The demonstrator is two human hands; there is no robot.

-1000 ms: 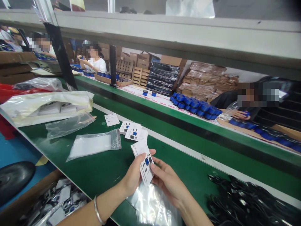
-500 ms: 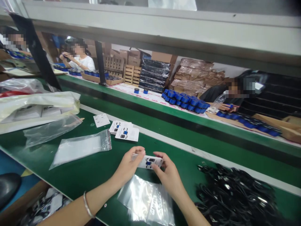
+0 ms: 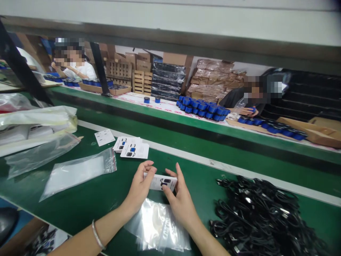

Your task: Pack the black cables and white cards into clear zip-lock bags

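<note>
Between my two hands is a stack of printed cards [image 3: 157, 181], white with small black pictures. My left hand [image 3: 141, 185] grips its left end, thumb on the near face. At the right end, my right hand [image 3: 179, 197] has its thumb against the front, the index finger raised and the others behind. Clear plastic bags [image 3: 154, 224] lie fanned on the green table just below my hands. Beyond them rest more printed cards [image 3: 134, 150] in a loose pile, and one white card [image 3: 104, 137] with small dark marks.
Coiled black cables [image 3: 261, 217] are heaped at the right. On the left lie a zip bag with white contents [image 3: 77, 172] and a larger open bag of cards [image 3: 37, 131]. Across the bench, co-workers handle blue round parts [image 3: 202, 108]. A shelf beam [image 3: 170, 28] spans overhead.
The view has shifted, so most things appear farther left. My right index finger has lifted and straightened, while the cards stay between both hands.
</note>
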